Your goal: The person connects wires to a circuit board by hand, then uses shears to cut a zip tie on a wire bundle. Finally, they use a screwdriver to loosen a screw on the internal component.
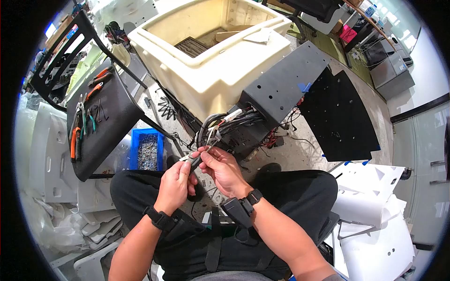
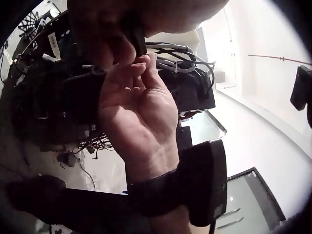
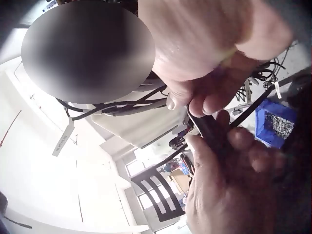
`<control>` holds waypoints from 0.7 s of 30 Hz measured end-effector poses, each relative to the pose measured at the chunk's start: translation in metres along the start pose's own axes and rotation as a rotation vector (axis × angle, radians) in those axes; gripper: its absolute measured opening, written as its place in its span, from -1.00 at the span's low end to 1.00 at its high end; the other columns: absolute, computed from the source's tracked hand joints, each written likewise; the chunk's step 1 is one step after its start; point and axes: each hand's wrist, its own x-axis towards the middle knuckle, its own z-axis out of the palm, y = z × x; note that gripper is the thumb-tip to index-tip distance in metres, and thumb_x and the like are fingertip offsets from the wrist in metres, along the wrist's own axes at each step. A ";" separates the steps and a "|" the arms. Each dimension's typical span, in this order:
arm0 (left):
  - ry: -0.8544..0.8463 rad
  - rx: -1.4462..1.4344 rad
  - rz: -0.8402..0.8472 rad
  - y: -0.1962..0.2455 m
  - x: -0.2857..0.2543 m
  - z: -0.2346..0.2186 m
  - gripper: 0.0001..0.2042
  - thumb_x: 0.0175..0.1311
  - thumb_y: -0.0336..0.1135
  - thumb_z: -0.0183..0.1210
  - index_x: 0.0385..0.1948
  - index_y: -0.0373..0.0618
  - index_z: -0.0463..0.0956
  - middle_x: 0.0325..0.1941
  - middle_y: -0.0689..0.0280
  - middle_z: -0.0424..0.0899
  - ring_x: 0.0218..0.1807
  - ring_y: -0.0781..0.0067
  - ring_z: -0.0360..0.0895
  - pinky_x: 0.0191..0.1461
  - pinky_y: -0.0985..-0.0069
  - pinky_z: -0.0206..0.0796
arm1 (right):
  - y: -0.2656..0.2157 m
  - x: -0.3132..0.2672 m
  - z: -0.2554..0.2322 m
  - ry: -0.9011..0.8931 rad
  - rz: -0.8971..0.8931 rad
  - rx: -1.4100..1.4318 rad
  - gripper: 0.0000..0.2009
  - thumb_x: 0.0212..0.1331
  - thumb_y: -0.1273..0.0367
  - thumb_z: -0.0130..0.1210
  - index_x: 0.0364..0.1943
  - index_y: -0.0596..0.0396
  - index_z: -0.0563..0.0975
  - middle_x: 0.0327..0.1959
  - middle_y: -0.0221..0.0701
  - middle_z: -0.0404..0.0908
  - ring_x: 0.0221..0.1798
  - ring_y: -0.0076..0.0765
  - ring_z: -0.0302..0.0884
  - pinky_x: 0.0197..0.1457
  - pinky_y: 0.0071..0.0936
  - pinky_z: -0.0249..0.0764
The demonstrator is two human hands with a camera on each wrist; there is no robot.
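Observation:
In the head view my left hand (image 1: 174,185) and right hand (image 1: 222,172) meet at the front end of a cable bundle (image 1: 229,125). Between them is a dark, cable-like piece (image 3: 213,134), seen best in the right wrist view. The left thumb and fingers grip its lower part; the right thumb and fingertips pinch it close to the bundle. Grey and black cables (image 2: 178,58) run past the fingertips, and a white label (image 3: 63,139) hangs from one. The fingers hide much of the held piece.
A cream plastic housing (image 1: 187,77) stands ahead, with a dark grey metal box (image 1: 286,84) at its right. Pliers (image 1: 78,117) and other tools lie on a black chair (image 1: 101,136) at left. A blue bin (image 1: 134,150) of small hardware stands below; white panels (image 1: 375,234) lie right.

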 end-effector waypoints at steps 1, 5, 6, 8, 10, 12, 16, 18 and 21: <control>0.056 0.015 0.043 0.003 -0.002 0.002 -0.76 0.42 -0.26 -0.09 -0.32 -0.26 0.44 -0.56 0.33 0.51 -0.62 0.59 0.45 -0.54 0.60 0.33 | 0.001 0.000 0.000 0.001 -0.001 0.002 -0.81 0.23 0.28 0.12 -0.15 0.05 0.52 -0.24 -0.51 0.61 -0.40 -0.74 0.42 -0.27 -0.73 0.40; 0.248 0.314 0.562 0.000 -0.005 0.007 -0.84 0.22 -0.41 0.15 -0.23 -0.27 0.46 -0.46 0.26 0.56 -0.43 0.48 0.54 -0.35 0.54 0.37 | 0.004 0.002 0.003 0.068 -0.022 -0.031 -0.81 0.18 0.28 0.18 -0.23 0.07 0.54 -0.32 -0.50 0.61 -0.42 -0.72 0.42 -0.32 -0.73 0.40; 0.219 0.338 0.440 0.004 -0.008 0.004 -0.76 0.08 -0.45 0.25 -0.22 -0.29 0.47 -0.38 0.16 0.58 -0.34 0.34 0.57 -0.29 0.48 0.38 | 0.005 0.002 0.003 0.077 -0.039 -0.027 -0.81 0.16 0.27 0.20 -0.25 0.08 0.55 -0.35 -0.51 0.61 -0.43 -0.72 0.42 -0.34 -0.73 0.41; 0.243 0.421 0.496 0.002 -0.005 0.002 -0.77 0.11 -0.45 0.25 -0.22 -0.30 0.47 -0.40 0.19 0.60 -0.37 0.42 0.57 -0.30 0.52 0.38 | 0.006 0.004 0.004 0.089 -0.034 -0.034 -0.81 0.17 0.27 0.19 -0.26 0.06 0.54 -0.31 -0.51 0.61 -0.42 -0.74 0.42 -0.32 -0.74 0.40; 0.270 0.504 0.549 -0.001 -0.003 0.002 -0.78 0.13 -0.46 0.24 -0.22 -0.31 0.47 -0.42 0.22 0.62 -0.39 0.51 0.57 -0.31 0.56 0.38 | 0.007 0.004 0.004 0.099 -0.027 -0.043 -0.82 0.18 0.26 0.18 -0.26 0.04 0.53 -0.28 -0.51 0.62 -0.41 -0.75 0.42 -0.30 -0.75 0.40; 0.293 0.463 0.529 -0.005 -0.002 0.003 -0.81 0.13 -0.46 0.23 -0.25 -0.31 0.49 -0.45 0.20 0.61 -0.42 0.49 0.57 -0.33 0.57 0.37 | 0.006 0.003 0.004 0.081 -0.028 -0.059 -0.83 0.22 0.28 0.14 -0.21 0.04 0.52 -0.24 -0.48 0.61 -0.38 -0.75 0.44 -0.30 -0.75 0.40; 0.357 0.544 0.655 -0.003 -0.001 0.008 -0.83 0.14 -0.49 0.21 -0.25 -0.32 0.50 -0.53 0.21 0.59 -0.53 0.50 0.55 -0.39 0.59 0.38 | -0.001 -0.005 0.000 0.048 0.004 0.026 -0.80 0.28 0.30 0.06 -0.10 0.05 0.49 -0.17 -0.44 0.60 -0.33 -0.72 0.46 -0.26 -0.73 0.40; 0.252 0.320 0.433 0.000 -0.004 0.010 -0.86 0.20 -0.39 0.16 -0.34 -0.29 0.49 -0.60 0.17 0.55 -0.61 0.39 0.52 -0.50 0.52 0.34 | -0.002 -0.006 -0.006 0.023 0.014 0.036 -0.76 0.32 0.31 -0.01 0.00 0.06 0.45 -0.10 -0.42 0.59 -0.28 -0.68 0.47 -0.21 -0.69 0.42; 0.089 0.034 0.143 0.000 0.002 0.004 -0.72 0.36 -0.22 0.00 -0.43 -0.26 0.49 -0.66 0.33 0.52 -0.72 0.62 0.42 -0.63 0.63 0.28 | -0.003 -0.007 -0.007 -0.011 0.038 0.017 -0.75 0.33 0.31 -0.03 0.02 0.05 0.44 -0.08 -0.42 0.59 -0.27 -0.66 0.48 -0.16 -0.66 0.42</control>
